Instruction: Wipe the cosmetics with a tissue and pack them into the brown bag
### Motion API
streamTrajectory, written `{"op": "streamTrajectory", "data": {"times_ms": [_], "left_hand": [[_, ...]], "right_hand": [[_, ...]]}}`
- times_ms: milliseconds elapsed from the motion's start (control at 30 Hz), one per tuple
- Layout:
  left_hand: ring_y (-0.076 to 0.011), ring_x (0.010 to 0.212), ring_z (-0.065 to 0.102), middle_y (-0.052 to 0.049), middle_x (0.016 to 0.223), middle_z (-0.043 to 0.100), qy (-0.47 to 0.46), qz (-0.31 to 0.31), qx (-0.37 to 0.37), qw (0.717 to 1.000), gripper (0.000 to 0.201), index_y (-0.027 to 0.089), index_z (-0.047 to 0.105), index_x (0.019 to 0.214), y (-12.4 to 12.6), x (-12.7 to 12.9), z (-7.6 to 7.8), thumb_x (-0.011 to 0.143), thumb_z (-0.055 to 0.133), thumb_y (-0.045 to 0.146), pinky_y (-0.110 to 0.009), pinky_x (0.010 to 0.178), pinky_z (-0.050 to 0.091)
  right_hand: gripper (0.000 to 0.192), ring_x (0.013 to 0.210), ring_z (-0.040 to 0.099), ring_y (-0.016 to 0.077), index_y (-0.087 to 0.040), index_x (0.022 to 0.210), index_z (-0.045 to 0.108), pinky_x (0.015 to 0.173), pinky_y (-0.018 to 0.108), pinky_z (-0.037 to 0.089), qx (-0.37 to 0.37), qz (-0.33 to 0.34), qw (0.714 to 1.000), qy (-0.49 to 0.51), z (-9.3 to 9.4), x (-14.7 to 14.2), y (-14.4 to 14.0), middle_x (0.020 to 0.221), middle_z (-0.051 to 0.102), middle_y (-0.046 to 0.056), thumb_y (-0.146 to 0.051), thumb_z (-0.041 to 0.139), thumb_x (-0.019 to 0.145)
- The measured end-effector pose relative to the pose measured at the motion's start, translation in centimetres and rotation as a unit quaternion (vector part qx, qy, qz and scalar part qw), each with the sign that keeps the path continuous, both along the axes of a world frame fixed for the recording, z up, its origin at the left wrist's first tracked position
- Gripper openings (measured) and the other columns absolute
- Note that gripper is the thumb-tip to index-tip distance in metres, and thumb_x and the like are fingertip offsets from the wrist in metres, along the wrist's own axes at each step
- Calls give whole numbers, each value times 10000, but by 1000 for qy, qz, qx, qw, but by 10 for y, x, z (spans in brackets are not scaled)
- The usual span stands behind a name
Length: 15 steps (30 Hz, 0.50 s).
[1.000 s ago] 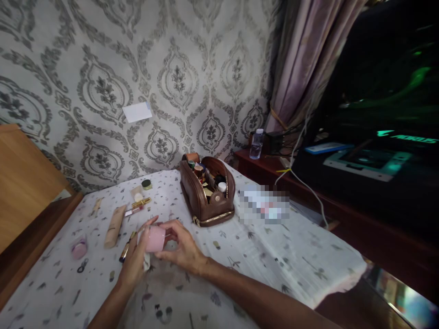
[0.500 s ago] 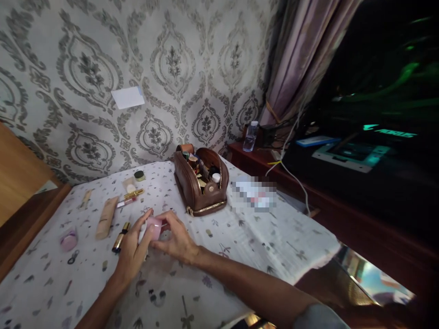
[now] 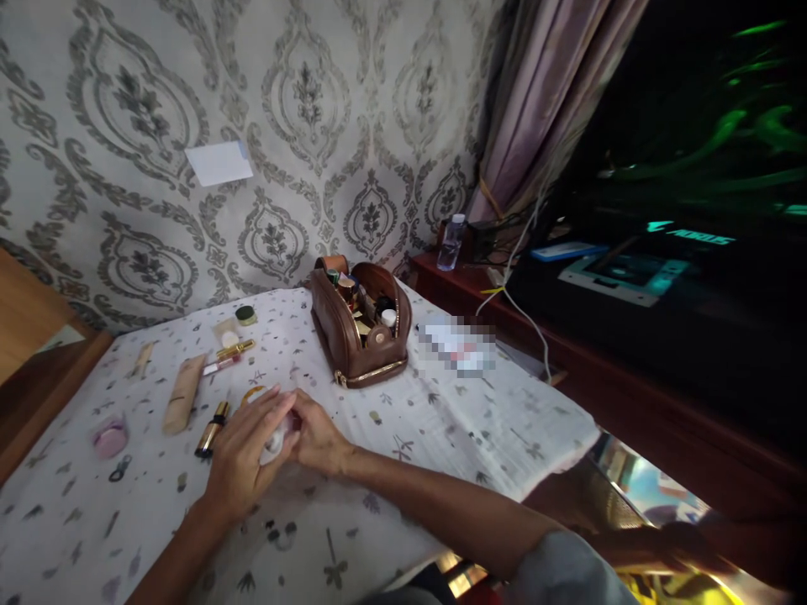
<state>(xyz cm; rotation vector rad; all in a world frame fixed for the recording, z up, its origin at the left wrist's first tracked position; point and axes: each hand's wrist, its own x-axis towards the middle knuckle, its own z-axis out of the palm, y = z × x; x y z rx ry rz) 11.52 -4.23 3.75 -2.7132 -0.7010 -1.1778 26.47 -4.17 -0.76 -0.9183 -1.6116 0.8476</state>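
Observation:
My left hand [image 3: 243, 458] and my right hand [image 3: 317, 434] are closed together around a small pink jar [image 3: 276, 440] just above the patterned white tablecloth [image 3: 441, 420]. The fingers hide nearly all of the jar; only a pale bit shows between them. A gold lipstick tube [image 3: 211, 428] lies just left of my left hand. An open brown leather toiletry bag [image 3: 353, 344], full of small bottles, stands a little beyond my hands.
A beige tube [image 3: 182, 395], a gold and pink lip gloss [image 3: 227, 357], a green-capped pot [image 3: 245, 315] and a pink round compact [image 3: 110, 439] lie at the left. A water bottle [image 3: 450, 244], cables and a dark computer case [image 3: 661, 277] stand on the right.
My hands have lowered and closed over the pink jar, which showed plainly before. The view has shifted, so everything sits further left and lower in the picture.

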Motion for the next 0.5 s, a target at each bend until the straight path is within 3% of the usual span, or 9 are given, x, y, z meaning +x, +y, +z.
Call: {"op": "streamTrajectory", "data": {"times_ms": [100, 200, 333, 500], "left_hand": [[-273, 1243, 560, -118, 1290, 637, -10, 3, -42, 999, 479, 191, 484, 1414, -2, 0, 1, 953, 484, 321, -426, 1032, 463], [-223, 1238, 564, -109, 1313, 626, -66, 51, -144, 986, 449, 183, 485, 1403, -4, 2, 0, 1000, 305, 269, -406, 1060, 441], [-218, 1207, 586, -115, 1295, 636, -111, 156, -304, 933, 467, 155, 468, 1401, -1, 3, 3, 987, 333, 323, -386, 1047, 440], [-237, 1165, 598, -95, 1223, 669, -186, 156, -395, 886, 403, 165, 594, 1243, 7, -3, 8, 961, 397, 375, -375, 1026, 437]], "right_hand": [[507, 1005, 567, 202, -167, 1114, 590, 925, 348, 473, -12, 29, 999, 39, 2, 1, 1, 1057, 599, 48, -202, 756, 635], [576, 1034, 572, 201, -189, 1141, 595, 948, 359, 476, -43, 29, 997, 54, 4, 1, 1, 1093, 593, 44, -286, 815, 618], [600, 1076, 565, 207, -206, 1135, 598, 965, 369, 475, -47, 30, 996, 68, 2, 1, 2, 1127, 576, 58, -387, 847, 620], [628, 1125, 566, 210, -230, 1176, 585, 1004, 376, 460, -30, 45, 995, 84, -1, 0, 1, 1178, 576, 67, -436, 843, 641]]}}
